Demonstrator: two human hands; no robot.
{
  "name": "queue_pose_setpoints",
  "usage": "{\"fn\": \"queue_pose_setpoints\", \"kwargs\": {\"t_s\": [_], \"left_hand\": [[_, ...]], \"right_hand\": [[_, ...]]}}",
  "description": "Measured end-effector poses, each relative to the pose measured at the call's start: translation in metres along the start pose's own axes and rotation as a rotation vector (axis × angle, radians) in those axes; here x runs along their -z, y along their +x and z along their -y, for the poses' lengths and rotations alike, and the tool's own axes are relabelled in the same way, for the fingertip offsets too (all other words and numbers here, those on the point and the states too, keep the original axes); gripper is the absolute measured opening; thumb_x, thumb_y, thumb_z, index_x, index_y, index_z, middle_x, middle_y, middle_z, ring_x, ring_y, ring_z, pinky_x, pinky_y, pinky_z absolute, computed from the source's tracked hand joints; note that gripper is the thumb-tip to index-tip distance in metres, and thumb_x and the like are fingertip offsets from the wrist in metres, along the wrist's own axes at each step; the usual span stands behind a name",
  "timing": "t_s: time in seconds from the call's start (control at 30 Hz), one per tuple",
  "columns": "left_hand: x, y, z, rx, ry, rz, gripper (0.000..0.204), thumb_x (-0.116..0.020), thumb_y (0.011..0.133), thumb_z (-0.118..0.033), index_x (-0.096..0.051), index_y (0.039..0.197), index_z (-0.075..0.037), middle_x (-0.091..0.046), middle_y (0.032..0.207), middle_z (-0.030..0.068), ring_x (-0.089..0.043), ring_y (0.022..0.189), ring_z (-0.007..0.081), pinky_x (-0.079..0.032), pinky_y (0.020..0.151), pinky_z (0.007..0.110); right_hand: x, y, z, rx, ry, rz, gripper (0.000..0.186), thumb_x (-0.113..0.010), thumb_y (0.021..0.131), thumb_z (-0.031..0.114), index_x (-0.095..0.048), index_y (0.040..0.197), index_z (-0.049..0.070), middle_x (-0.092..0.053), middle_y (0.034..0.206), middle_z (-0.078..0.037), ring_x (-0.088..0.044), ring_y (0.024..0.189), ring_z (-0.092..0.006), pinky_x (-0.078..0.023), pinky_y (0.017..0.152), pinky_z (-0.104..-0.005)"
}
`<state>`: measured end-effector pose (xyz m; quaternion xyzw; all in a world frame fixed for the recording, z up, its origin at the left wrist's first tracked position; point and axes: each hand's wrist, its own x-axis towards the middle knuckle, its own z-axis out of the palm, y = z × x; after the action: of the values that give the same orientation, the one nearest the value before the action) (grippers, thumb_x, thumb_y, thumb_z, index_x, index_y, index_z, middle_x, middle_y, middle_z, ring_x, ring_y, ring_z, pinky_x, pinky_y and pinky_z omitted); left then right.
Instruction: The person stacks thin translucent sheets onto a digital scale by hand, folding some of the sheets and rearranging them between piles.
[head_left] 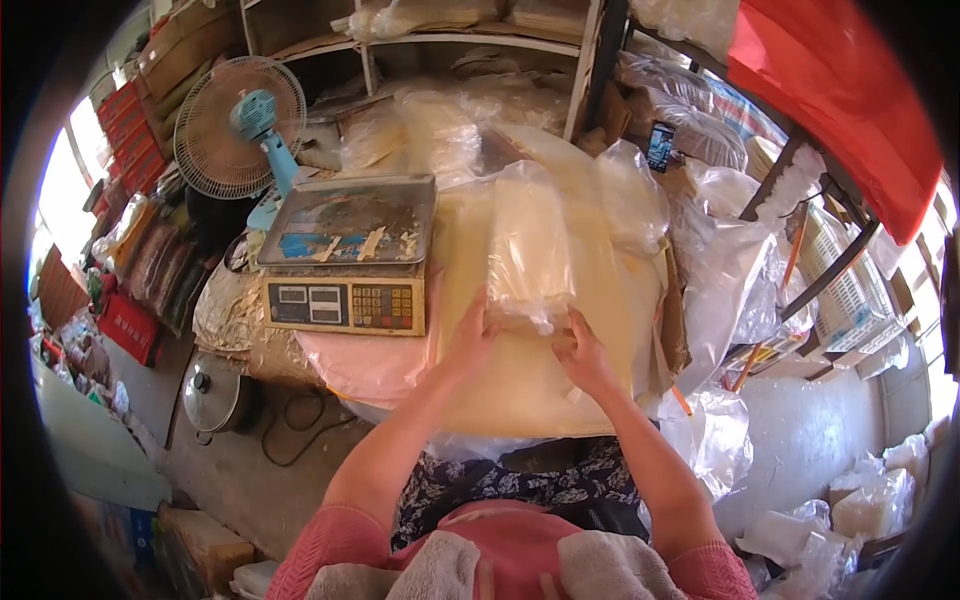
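A long clear plastic bag with pale, flat contents lies lengthwise over the round table. Its near end is crumpled and see-through. My left hand grips the near left corner, fingers along the side. At the near right corner my right hand has its fingertips against the bag's edge, with the thumb lower down. What the bag holds is blurred by the plastic. Left of the bag stands a digital scale, its metal pan strewn with scraps and blue patches.
A blue fan stands behind the scale. Pink sheeting hangs under the table's left side. Clear bags crowd the right edge near a phone. A lidded pot and a dark cable are on the floor.
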<state>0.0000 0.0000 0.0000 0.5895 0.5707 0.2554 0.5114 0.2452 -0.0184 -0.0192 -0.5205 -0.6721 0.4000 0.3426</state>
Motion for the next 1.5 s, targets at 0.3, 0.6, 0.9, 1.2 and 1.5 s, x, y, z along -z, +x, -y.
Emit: {"fn": "queue_pose_setpoints", "kwargs": {"t_s": [0.3, 0.6, 0.9, 1.2, 1.5], "left_hand": [[-0.020, -0.031, 0.054, -0.501, 0.945, -0.134, 0.064, -0.049, 0.094, -0.037, -0.033, 0.148, -0.005, -0.024, 0.156, 0.0208, -0.022, 0.144, 0.0378, -0.018, 0.115, 0.058], [-0.006, -0.019, 0.036, -0.456, 1.011, -0.085, 0.058, -0.055, 0.089, -0.038, -0.051, 0.138, -0.008, -0.047, 0.141, 0.0192, -0.041, 0.134, 0.0341, -0.030, 0.107, 0.058], [0.019, -0.050, 0.025, -0.279, 0.713, -0.081, 0.065, -0.056, 0.090, -0.032, -0.036, 0.148, -0.010, -0.031, 0.154, 0.0145, -0.027, 0.143, 0.0306, -0.024, 0.113, 0.054], [0.125, -0.388, 0.068, 0.756, -0.109, -0.414, 0.051, -0.057, 0.082, -0.017, -0.050, 0.131, -0.004, -0.059, 0.124, 0.0238, -0.060, 0.110, 0.0397, -0.050, 0.091, 0.047], [0.115, -0.673, 0.065, 1.281, -0.421, -0.830, 0.048, -0.058, 0.078, -0.021, -0.057, 0.123, -0.006, -0.066, 0.108, 0.0257, -0.061, 0.105, 0.0433, -0.049, 0.090, 0.048]], "right_hand": [[0.023, -0.017, -0.021, 0.328, -0.817, -0.012, 0.065, -0.060, 0.087, 0.022, -0.035, 0.142, -0.003, -0.033, 0.147, -0.028, -0.030, 0.137, -0.0479, -0.026, 0.112, -0.0559], [0.017, 0.001, -0.013, 0.153, -0.851, 0.131, 0.060, -0.057, 0.086, 0.025, -0.043, 0.138, -0.002, -0.033, 0.147, -0.030, -0.030, 0.135, -0.0507, -0.026, 0.109, -0.0599], [0.011, 0.011, 0.026, -0.009, -0.900, 0.315, 0.062, -0.058, 0.086, 0.024, -0.041, 0.138, -0.005, -0.028, 0.147, -0.033, -0.024, 0.139, -0.0508, -0.026, 0.109, -0.0615], [-0.032, 0.018, 0.128, -0.207, -0.670, 1.256, 0.045, -0.055, 0.090, 0.038, -0.055, 0.121, 0.005, -0.048, 0.122, -0.019, -0.045, 0.113, -0.0336, -0.038, 0.091, -0.0502], [-0.272, 0.114, 0.240, 0.364, -0.893, 1.745, 0.043, -0.048, 0.092, 0.044, -0.069, 0.093, 0.006, -0.068, 0.080, -0.009, -0.067, 0.069, -0.0199, -0.053, 0.061, -0.0353]]}}
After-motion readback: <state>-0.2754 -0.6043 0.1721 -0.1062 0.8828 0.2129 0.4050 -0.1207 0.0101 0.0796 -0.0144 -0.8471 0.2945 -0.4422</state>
